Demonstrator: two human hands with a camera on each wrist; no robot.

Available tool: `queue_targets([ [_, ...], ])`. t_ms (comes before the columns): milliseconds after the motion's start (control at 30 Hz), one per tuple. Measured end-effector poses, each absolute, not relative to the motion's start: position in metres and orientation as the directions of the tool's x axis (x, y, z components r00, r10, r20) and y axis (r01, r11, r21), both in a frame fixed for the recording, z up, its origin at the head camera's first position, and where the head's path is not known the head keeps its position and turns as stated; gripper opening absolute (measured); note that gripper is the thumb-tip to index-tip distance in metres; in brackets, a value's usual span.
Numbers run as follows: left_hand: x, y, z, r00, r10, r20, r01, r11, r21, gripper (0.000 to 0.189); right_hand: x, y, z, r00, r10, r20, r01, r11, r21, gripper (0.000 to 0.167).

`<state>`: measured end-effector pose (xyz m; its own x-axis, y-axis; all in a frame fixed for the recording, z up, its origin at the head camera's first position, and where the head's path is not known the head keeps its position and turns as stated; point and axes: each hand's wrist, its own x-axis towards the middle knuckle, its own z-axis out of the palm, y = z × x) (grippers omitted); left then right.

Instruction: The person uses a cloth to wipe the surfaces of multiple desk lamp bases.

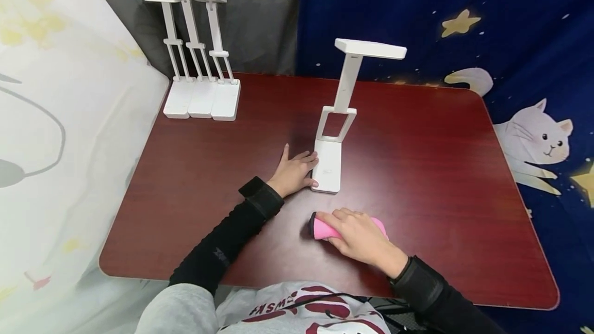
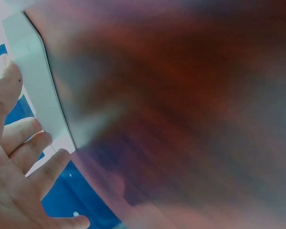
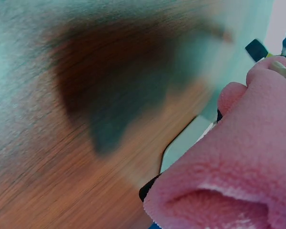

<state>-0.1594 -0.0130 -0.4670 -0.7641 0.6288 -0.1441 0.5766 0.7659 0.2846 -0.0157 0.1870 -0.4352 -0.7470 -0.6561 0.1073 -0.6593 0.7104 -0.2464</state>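
The right hand (image 1: 357, 236) has its fingers and thumb curled round a pink cloth (image 1: 325, 229), holding it close to the bench (image 1: 417, 169), a little nearer the person than the lamp (image 1: 328, 166). The cloth looks fluffy and bunched into a roll, with something dark showing at its left end. The lamp is white all over: a flat base on the bench, an open frame leaning up from it, then a slim arm and a broad head that reaches off to the right.

The left hand (image 1: 293, 173) is spread wide, its fingertips and thumb touching the left side of the base. Both forearms come in from the near edge in black sleeves. Three more lamps (image 1: 201, 99) stand side by side at the back left corner.

I can't make out the faint marking on the base, nor what the dark piece is. From the right wrist, the cloth covers most of the lamp and most fingers are out of sight; whether the cloth touches the bench, I can't tell.
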Motion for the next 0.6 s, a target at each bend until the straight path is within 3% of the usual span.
queue_targets([
  [600, -0.217, 0.116, -0.47, -0.752, 0.632, -0.188, 0.598, 0.773, 0.211, 0.073, 0.0, 0.228, -0.443, -0.821, -0.557, 0.127, -0.57, 0.781, -0.255, 0.054],
])
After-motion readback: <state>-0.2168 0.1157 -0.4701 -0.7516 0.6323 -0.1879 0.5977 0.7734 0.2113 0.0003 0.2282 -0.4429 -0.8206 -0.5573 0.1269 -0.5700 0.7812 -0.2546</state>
